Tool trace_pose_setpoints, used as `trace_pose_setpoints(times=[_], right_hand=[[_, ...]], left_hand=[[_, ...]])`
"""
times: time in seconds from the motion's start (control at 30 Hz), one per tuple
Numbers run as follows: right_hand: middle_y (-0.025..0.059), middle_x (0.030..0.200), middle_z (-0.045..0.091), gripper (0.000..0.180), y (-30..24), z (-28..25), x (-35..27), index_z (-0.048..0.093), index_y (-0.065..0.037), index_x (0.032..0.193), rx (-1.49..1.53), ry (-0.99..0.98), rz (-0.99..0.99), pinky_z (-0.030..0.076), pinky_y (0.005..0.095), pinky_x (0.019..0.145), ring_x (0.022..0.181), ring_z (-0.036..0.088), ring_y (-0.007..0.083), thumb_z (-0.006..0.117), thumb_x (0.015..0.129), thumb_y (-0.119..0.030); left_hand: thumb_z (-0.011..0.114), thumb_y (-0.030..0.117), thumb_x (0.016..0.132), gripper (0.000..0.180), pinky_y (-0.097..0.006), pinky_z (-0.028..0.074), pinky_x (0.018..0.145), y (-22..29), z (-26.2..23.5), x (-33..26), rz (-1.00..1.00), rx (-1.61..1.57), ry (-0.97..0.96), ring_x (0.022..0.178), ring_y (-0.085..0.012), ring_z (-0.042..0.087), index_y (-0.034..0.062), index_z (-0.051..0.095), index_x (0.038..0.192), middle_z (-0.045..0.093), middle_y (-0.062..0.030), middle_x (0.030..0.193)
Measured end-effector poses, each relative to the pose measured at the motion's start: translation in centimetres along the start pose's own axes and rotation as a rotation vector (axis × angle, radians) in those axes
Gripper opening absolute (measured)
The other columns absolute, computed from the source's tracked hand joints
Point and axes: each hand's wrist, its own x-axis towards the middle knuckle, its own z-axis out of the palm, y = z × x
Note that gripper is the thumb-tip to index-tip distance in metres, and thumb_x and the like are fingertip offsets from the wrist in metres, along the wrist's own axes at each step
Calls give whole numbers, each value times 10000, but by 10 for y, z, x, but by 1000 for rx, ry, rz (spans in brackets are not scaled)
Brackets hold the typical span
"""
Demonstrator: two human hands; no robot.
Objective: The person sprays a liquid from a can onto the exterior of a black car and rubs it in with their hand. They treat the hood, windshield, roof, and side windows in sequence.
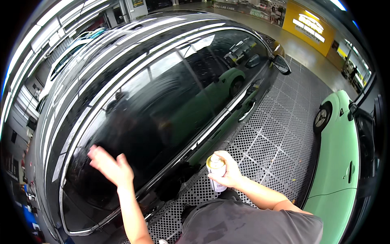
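Observation:
My right hand point(230, 170) is wrapped round an aerosol spray can point(219, 186) with a pale body and a gold-coloured top. Its index finger lies by the nozzle, and the can stands roughly upright in front of me. Over the rear part of the dark side window point(170, 101) of a black car point(122, 40), my left hand point(111, 166) is held with fingers extended and thumb apart, holding nothing. Whether the palm touches the glass, I cannot tell. Smeary swirl marks show on the glass, along with reflections of ceiling lights and a green car.
A light green car point(339, 162) stands close on my right. Perforated grey floor tiles point(264, 134) run between both cars. The black car's side mirror point(282, 65) sticks out into this aisle. Farther off is a yellow wall panel point(304, 28); another car point(67, 61) stands beyond the black one.

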Motion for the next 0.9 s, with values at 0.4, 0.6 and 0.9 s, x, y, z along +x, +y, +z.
trace_pose_setpoints(times=[0.4,0.6,0.9], right_hand=[[141,1233,558,822,153,-272,-75,438,2,1407,-29,399,395,476,389,976,1111,574,239,846,724,-201],[149,1268,542,820,198,-316,-72,429,9,1423,-148,450,413,460,396,1010,1131,571,256,838,735,-174],[174,1210,574,703,209,-243,138,550,-136,1383,-218,-41,-53,579,418,795,982,663,358,831,762,-310]], left_hand=[[694,371,883,787,-585,204,1210,362,156,168,810,-20,-302,1500,-396,262,-62,398,1471,358,-237,1574],[639,384,929,721,-584,183,1223,405,164,216,606,174,-360,1514,-390,250,-59,434,1459,353,-238,1586],[722,357,842,790,-549,209,1221,405,205,78,889,-27,-568,1482,-377,311,-18,433,1474,393,-186,1569]])
